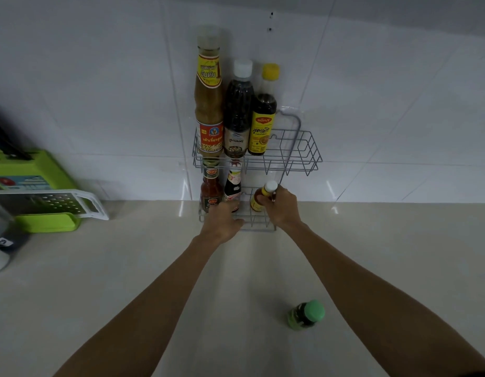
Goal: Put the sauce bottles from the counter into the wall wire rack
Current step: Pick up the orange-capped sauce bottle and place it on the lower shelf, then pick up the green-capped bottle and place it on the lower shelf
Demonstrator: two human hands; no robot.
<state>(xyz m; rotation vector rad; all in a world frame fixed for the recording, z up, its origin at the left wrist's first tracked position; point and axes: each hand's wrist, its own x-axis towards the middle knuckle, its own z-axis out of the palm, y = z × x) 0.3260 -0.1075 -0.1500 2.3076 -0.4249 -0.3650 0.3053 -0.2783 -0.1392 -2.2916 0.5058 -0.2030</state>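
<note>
Now six bottles in rack [304,156], one green-capped bottle [306,314] on counter; right hand [280,206] grip clamped on small bottle [261,198], left hand [222,221] unclear.

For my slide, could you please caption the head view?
Right hand sets a small white-capped bottle in the wire rack; a green-capped bottle waits on the counter.

Glossy white wall tiles [99,77] catch soft reflections, pale beige counter [127,295] runs beneath, and a green slicer box [31,170] with grater [53,204] sits far left
</note>
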